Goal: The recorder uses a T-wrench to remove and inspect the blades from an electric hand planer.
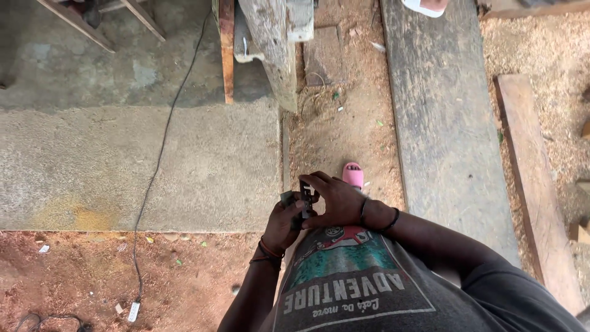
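Dark metal, a small tool [305,200] with a slotted, bracket-like upper part, is held in front of the person's chest, above the seam where a pale concrete slab [141,163] meets bare earth. Left hand [284,222]: wrapped around the lower part of the tool from below, fingers curled shut on it; red and dark bands circle the wrist. Right hand [335,201]: laid over the tool from the right, fingertips pressed onto its upper end, so both hands grip the same piece; two dark bangles sit on this wrist. Which part of the tool each fingertip touches cannot be told, since the hands cover most of it. Below the hands, a grey printed T-shirt [369,289] fills the lower edge of the view. Just beyond the right hand, a pink sandal [353,174] rests on sandy ground. A thin black cable [161,154] runs down across the slab onto reddish soil [92,270], ending near a small white plug. To the right lies a wide grey plank [448,123], with a narrower reddish board [528,178] beside it on sawdust. A weathered timber post [273,43] stands at the top centre.
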